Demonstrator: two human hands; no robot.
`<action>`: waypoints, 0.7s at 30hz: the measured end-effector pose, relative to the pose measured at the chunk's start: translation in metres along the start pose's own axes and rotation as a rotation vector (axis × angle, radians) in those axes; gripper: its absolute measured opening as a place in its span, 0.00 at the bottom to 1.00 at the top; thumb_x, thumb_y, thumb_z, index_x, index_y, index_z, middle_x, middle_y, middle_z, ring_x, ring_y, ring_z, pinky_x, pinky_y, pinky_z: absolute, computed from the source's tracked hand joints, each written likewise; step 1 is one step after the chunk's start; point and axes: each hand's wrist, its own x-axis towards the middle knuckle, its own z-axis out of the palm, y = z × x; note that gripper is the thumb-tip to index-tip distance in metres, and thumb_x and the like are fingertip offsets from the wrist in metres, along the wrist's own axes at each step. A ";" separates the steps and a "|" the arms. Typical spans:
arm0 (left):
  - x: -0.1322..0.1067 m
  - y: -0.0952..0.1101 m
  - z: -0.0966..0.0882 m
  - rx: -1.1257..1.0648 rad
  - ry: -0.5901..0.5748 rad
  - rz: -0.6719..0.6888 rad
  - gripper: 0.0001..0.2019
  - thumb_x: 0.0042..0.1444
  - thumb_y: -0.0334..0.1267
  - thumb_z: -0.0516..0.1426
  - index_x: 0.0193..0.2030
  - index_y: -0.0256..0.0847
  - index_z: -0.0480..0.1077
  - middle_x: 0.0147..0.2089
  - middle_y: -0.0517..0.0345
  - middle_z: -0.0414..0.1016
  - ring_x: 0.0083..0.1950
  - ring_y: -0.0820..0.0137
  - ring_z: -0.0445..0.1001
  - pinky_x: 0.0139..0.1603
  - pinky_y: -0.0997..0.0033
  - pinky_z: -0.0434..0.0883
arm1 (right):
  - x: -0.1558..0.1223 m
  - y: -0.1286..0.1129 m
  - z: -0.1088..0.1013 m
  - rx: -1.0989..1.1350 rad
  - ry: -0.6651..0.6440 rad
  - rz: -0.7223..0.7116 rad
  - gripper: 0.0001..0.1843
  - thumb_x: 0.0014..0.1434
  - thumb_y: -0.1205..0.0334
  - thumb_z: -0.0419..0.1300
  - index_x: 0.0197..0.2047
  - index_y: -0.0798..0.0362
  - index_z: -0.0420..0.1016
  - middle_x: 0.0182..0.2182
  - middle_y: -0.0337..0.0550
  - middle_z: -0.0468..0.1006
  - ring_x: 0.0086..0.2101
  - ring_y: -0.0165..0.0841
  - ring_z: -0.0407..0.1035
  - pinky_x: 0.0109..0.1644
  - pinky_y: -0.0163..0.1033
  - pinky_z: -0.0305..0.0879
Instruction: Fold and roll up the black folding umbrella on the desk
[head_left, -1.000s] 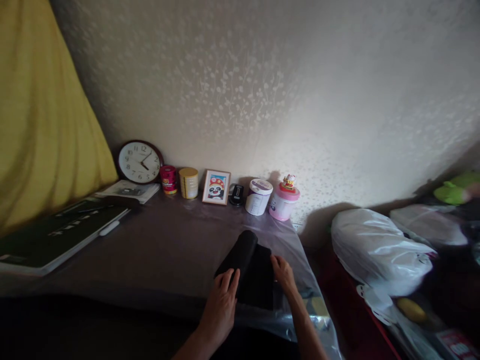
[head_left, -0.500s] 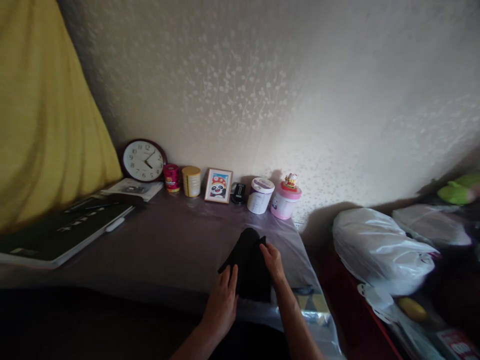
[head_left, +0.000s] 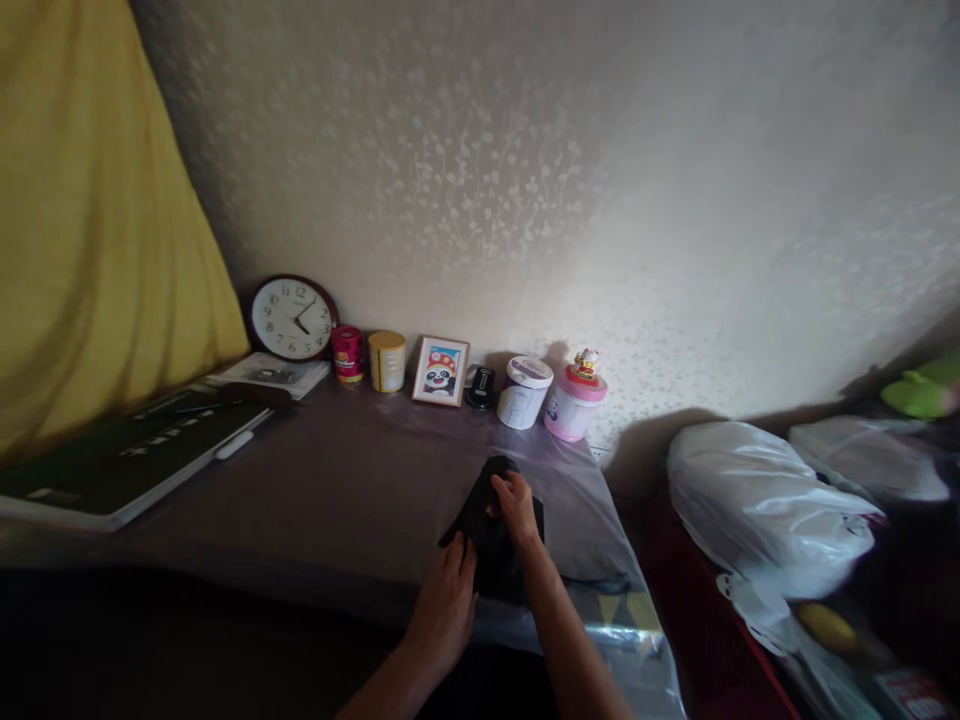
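Observation:
A dark piece of black cloth (head_left: pixel 480 570) lies in a small folded heap near the table's right front edge; its exact kind cannot be made out. My left hand (head_left: pixel 448 600) rests along its near left edge, fingers stretched out and lying on the fabric. Over the upper part of the cloth is my right hand (head_left: pixel 517 510), its fingers bent together in a pinch on the fabric. The fingertips of that hand are partly lost against the black.
Along the wall stand a clock (head_left: pixel 294 318), a red can (head_left: pixel 347 354), a yellow can (head_left: pixel 387 361), a panda picture frame (head_left: pixel 441 371), a white tub (head_left: pixel 525 393) and a pink-lidded tub (head_left: pixel 574 412). A green board (head_left: pixel 142 455) lies left. White plastic bags (head_left: pixel 765 500) sit right of the table (head_left: pixel 337 480).
My right hand has moved left from the cloth's right edge to above its middle, carrying the right flap over. My left hand stays at the left edge. The view has shifted slightly.

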 end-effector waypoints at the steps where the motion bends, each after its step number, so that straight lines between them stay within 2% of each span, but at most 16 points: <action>1: 0.000 -0.001 -0.001 -0.010 0.006 0.006 0.27 0.50 0.24 0.46 0.59 0.32 0.54 0.62 0.40 0.58 0.62 0.59 0.59 0.59 0.55 0.62 | -0.001 0.000 0.002 -0.012 -0.003 -0.001 0.21 0.52 0.57 0.57 0.48 0.59 0.66 0.19 0.34 0.72 0.13 0.27 0.65 0.14 0.30 0.61; 7: -0.001 -0.007 -0.001 -0.036 0.017 0.003 0.23 0.51 0.28 0.47 0.56 0.34 0.57 0.58 0.41 0.63 0.60 0.60 0.62 0.58 0.56 0.63 | -0.004 -0.001 0.009 -0.042 -0.064 -0.007 0.16 0.55 0.64 0.54 0.48 0.57 0.63 0.19 0.34 0.73 0.16 0.27 0.68 0.17 0.28 0.63; 14: -0.011 -0.015 0.003 -0.050 0.035 -0.041 0.25 0.57 0.34 0.47 0.61 0.32 0.49 0.59 0.38 0.62 0.60 0.60 0.63 0.56 0.56 0.65 | -0.005 0.002 0.007 -0.113 -0.212 -0.087 0.12 0.54 0.65 0.52 0.44 0.55 0.64 0.27 0.39 0.77 0.26 0.28 0.73 0.26 0.30 0.68; 18: -0.015 -0.007 -0.010 -0.027 0.034 -0.014 0.31 0.55 0.29 0.48 0.65 0.43 0.42 0.57 0.45 0.63 0.57 0.62 0.65 0.54 0.58 0.66 | -0.003 0.006 0.005 -0.126 -0.258 -0.085 0.13 0.52 0.66 0.51 0.43 0.54 0.65 0.29 0.40 0.78 0.28 0.29 0.74 0.28 0.32 0.69; 21: -0.015 -0.001 -0.022 0.063 -0.031 -0.017 0.36 0.51 0.26 0.51 0.65 0.52 0.44 0.56 0.48 0.63 0.53 0.62 0.68 0.51 0.59 0.67 | -0.003 0.007 0.005 -0.171 -0.281 -0.122 0.13 0.52 0.66 0.50 0.43 0.55 0.65 0.30 0.41 0.78 0.28 0.29 0.73 0.28 0.32 0.68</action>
